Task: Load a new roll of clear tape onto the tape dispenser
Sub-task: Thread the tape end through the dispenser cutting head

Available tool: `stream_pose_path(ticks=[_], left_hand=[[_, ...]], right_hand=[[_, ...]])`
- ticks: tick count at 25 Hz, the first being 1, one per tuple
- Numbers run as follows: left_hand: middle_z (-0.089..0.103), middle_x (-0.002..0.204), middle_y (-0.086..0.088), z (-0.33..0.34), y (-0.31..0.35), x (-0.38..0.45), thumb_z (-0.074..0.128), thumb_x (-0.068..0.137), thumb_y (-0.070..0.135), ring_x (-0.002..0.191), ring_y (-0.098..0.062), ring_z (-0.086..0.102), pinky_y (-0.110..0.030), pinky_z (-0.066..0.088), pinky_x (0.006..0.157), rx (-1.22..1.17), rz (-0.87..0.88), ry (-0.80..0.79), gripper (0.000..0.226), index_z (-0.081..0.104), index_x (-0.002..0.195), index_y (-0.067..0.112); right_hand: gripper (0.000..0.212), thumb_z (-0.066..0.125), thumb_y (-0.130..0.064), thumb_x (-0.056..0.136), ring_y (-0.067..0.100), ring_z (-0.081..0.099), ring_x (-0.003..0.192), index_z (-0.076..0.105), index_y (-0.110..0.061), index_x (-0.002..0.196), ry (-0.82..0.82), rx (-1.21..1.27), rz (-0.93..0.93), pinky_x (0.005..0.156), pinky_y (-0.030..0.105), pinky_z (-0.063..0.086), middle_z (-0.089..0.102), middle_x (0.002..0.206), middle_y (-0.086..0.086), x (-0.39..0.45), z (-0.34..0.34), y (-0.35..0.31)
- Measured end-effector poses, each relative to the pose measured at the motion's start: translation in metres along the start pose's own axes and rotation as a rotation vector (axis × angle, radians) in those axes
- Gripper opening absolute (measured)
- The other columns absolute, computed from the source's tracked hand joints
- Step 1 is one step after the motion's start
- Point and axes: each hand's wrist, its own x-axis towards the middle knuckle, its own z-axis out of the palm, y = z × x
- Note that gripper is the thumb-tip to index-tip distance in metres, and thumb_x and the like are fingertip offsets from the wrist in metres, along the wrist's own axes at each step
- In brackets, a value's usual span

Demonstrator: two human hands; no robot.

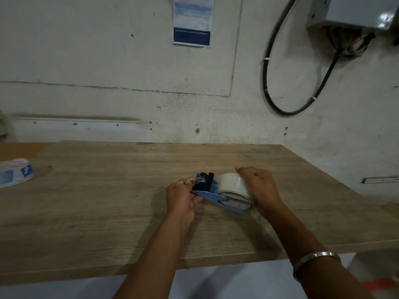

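Note:
A blue and black tape dispenser [208, 192] lies on its side on the wooden table [108, 201], right of centre. A roll of clear tape [233, 186] sits on its wheel. My right hand [259, 187] wraps over the roll from the right, fingers curled round it. At the dispenser's front end my left hand [182, 196] pinches the loose crinkled end of the clear tape against the black roller. The dispenser's far side is hidden behind the roll and my hands.
A white and blue roll of printed tape [15, 174] lies at the table's left edge. The table's near edge runs below my forearms. A grimy wall stands behind, with a looped black cable [266, 83] and a posted paper [192, 20].

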Motion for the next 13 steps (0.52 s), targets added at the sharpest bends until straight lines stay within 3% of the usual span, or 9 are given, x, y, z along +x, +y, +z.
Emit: stream_pose_path(ticks=[3,5,7,10,13], left_hand=[[0.067,0.093,-0.016,0.003,0.002,-0.004,0.048,0.102,0.007,0.082,-0.027,0.067,-0.035,0.056,0.065,0.036,0.034,0.019,0.023,0.063,0.085,0.005],[0.069,0.093,-0.015,0.005,0.000,-0.005,0.052,0.099,0.008,0.083,-0.026,0.068,-0.036,0.058,0.068,0.091,0.120,0.025,0.019,0.064,0.084,0.008],[0.071,0.093,-0.014,0.006,0.001,-0.008,0.054,0.098,0.010,0.084,-0.026,0.070,-0.037,0.059,0.070,0.108,0.172,0.017,0.018,0.065,0.084,0.010],[0.071,0.093,-0.015,0.007,0.000,-0.009,0.054,0.099,0.012,0.086,-0.027,0.071,-0.040,0.061,0.072,0.125,0.233,0.011,0.020,0.066,0.083,0.010],[0.073,0.085,-0.013,0.006,-0.004,-0.005,0.057,0.094,0.014,0.085,-0.033,0.070,-0.046,0.058,0.075,0.163,0.270,0.046,0.026,0.070,0.071,0.016]], right_hand=[[0.041,0.067,-0.035,0.091,0.025,0.060,0.060,0.066,-0.001,0.068,0.034,0.085,0.042,0.059,0.035,0.050,0.062,0.065,0.014,0.003,-0.002,0.001],[0.046,0.063,-0.037,0.093,0.017,0.049,0.056,0.058,-0.004,0.063,0.069,-0.154,-0.133,0.057,0.032,0.041,0.052,0.059,0.008,0.009,-0.007,0.000],[0.040,0.057,-0.043,0.095,0.012,0.051,0.060,0.062,-0.012,0.071,0.028,-0.435,-0.316,0.060,0.031,0.041,0.057,0.064,-0.003,0.009,-0.012,-0.011],[0.044,0.054,-0.065,0.087,0.006,0.064,0.087,0.071,-0.028,0.104,-0.229,-0.726,-0.425,0.076,0.030,0.053,0.072,0.097,-0.011,0.003,-0.009,-0.033],[0.065,0.065,-0.065,0.080,0.013,0.064,0.111,0.067,-0.020,0.127,-0.367,-0.905,-0.493,0.090,0.030,0.052,0.069,0.127,-0.002,-0.001,-0.003,-0.039]])
